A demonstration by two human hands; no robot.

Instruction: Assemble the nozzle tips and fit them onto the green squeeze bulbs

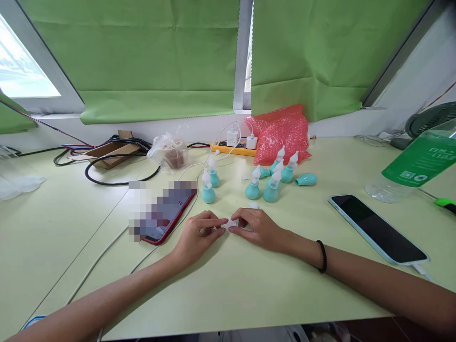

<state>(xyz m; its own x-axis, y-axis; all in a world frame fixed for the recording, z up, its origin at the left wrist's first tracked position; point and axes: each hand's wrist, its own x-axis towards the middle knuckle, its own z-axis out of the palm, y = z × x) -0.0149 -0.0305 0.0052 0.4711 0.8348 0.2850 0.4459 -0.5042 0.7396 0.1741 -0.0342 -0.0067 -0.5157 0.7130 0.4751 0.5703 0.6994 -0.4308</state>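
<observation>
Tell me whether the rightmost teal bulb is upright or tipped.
Tipped: the rightmost teal bulb lies on its side on the table, while the white-tipped bulb beside it stands upright.

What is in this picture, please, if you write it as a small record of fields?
Left hand: pinches small translucent piece
Right hand: pinches same piece, opposite side
Beyond hands: teal bulbs with pale tips, upright
Lying down: bare teal bulb
Left side: red-edged phone, partly blurred
Right side: pale-edged phone, dark screen; bottle with green label
</observation>
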